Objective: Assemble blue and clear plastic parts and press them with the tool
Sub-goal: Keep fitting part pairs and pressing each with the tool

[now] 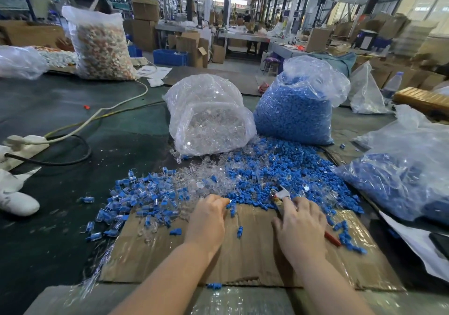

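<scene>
Down on the bench, a flattened sheet of cardboard serves as the working mat, and everything else sits around it. Both hands lie on the cardboard's far edge, palms down. The left hand reaches into the loose heap, its fingers curled at a small clear piece at their tips; whether they actually pinch it I cannot tell. The right hand has its fingers wrapped round the pliers-like tool, whose metal head points away from the cardboard into the heap and whose red handle sticks out behind the hand. Loose blue parts and clear parts lie mixed just beyond the cardboard and spill onto it. Farther beyond stand a bag of clear parts and, touching it on the right, a bag of blue parts. Right of the cardboard lies another bag of blue pieces.
</scene>
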Motion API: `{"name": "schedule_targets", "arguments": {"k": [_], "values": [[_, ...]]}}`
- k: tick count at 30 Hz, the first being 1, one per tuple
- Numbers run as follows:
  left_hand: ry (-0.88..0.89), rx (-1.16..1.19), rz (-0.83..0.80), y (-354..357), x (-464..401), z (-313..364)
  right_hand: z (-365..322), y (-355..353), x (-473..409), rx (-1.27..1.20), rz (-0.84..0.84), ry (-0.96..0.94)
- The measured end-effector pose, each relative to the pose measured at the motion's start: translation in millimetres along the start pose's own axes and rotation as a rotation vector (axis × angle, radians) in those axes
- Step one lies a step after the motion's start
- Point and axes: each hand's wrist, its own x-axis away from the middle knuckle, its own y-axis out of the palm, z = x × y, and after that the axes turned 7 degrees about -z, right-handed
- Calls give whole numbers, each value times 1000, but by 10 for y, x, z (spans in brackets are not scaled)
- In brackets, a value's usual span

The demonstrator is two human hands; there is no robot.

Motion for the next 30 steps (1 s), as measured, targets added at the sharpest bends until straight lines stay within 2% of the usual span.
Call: {"name": "schedule_targets", "arguments": {"k": [4, 6, 14, 22, 30], "values": [[8, -132, -85, 46, -59, 47, -190, 14, -17, -169, 61, -209], [17, -115, -86, 64, -62, 57, -258, 22, -50, -146, 51, -257], [-23, 110, 25, 173, 67, 50, -370, 85, -169, 37, -74, -221], [-68, 211, 135, 166, 90, 12, -394, 205, -165, -223, 28, -205], [-43, 195, 136, 155, 113, 5, -420, 266, -66, -355, 130, -191]]}}
